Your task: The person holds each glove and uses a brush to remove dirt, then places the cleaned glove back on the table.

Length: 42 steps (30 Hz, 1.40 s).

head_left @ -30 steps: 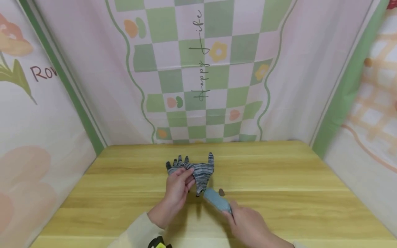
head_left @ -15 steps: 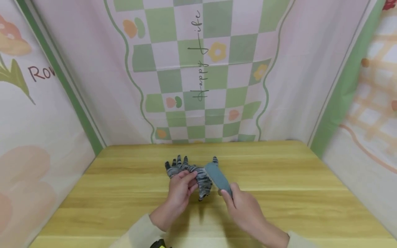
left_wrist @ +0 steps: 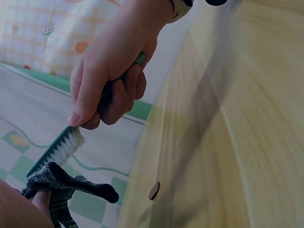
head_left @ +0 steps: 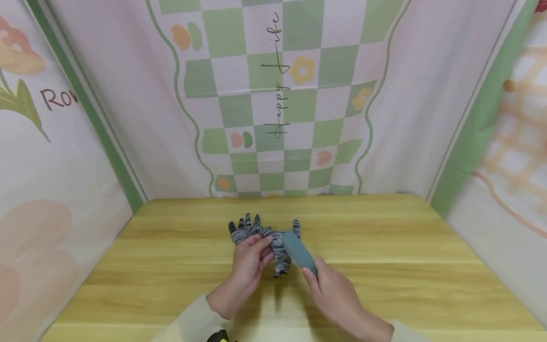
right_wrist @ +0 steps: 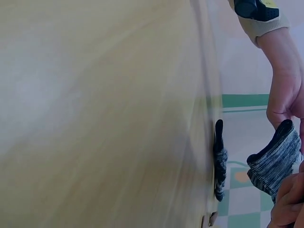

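Observation:
My left hand (head_left: 249, 261) pinches a grey-and-black striped knit glove (head_left: 281, 259) between thumb and fingers, holding it above the table. In my right hand (head_left: 335, 289) is a scrubbing brush (head_left: 300, 250) with a blue-green back, its front end against the glove. White bristles (left_wrist: 66, 145) face the knit in the left wrist view, and the right fingers curl round the handle. A dark-tipped glove finger (left_wrist: 97, 191) sticks out there beside the brush. The right wrist view catches the held glove's dark edge, with the right hand partly cut off.
Another striped knit glove (right_wrist: 220, 161) lies on the wood-patterned table (head_left: 384, 237), its fingers beyond the left hand in the head view. A small flat brown piece (left_wrist: 154, 191) lies on the table. Patterned curtains (head_left: 299, 109) enclose the back and sides.
The brush has moved up from below the glove's lower corner onto its right part. Over the last half second it shifts slightly down along the knit. The left hand keeps its hold.

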Each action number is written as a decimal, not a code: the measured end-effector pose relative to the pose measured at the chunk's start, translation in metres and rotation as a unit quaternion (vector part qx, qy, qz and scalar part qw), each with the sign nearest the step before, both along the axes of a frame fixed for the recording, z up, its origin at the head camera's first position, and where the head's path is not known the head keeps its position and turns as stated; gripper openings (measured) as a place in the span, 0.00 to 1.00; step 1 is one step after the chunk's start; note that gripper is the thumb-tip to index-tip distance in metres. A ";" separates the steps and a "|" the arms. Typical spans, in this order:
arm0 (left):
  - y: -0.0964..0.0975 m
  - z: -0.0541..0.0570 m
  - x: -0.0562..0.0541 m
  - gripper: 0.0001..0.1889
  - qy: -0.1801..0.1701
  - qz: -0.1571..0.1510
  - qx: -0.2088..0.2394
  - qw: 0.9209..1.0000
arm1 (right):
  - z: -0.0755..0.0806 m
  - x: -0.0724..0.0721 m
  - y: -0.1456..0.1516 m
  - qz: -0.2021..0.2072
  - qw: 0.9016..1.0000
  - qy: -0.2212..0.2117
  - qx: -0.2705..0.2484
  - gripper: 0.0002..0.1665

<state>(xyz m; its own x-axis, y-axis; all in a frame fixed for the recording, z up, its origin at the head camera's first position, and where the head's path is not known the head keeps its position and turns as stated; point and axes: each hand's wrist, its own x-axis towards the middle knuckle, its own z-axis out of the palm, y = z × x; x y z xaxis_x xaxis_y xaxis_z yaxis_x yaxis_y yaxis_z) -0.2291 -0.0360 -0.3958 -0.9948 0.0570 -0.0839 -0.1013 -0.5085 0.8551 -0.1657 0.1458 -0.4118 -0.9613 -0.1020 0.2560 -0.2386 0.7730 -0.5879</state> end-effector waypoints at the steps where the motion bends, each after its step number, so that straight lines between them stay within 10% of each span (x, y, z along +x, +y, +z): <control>1: 0.000 0.000 0.000 0.09 -0.001 0.001 0.000 1.000 | -0.001 0.000 0.001 -0.001 1.000 0.000 0.005 0.10; 25: -0.009 0.001 -0.003 0.08 0.001 0.003 -0.003 1.000 | 0.005 -0.006 0.023 -0.044 0.998 -0.035 0.011 0.15; 42: -0.003 0.002 -0.002 0.09 0.002 0.005 0.001 1.000 | 0.002 0.009 -0.011 0.025 1.000 -0.011 0.011 0.16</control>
<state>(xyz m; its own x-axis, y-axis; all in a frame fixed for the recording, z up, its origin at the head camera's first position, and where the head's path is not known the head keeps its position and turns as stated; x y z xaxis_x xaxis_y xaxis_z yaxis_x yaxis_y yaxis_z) -0.2307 -0.0393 -0.3941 -0.9956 0.0475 -0.0806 -0.0935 -0.5108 0.8546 -0.1572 0.1343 -0.4097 -0.9602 -0.1544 0.2329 -0.2642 0.7732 -0.5766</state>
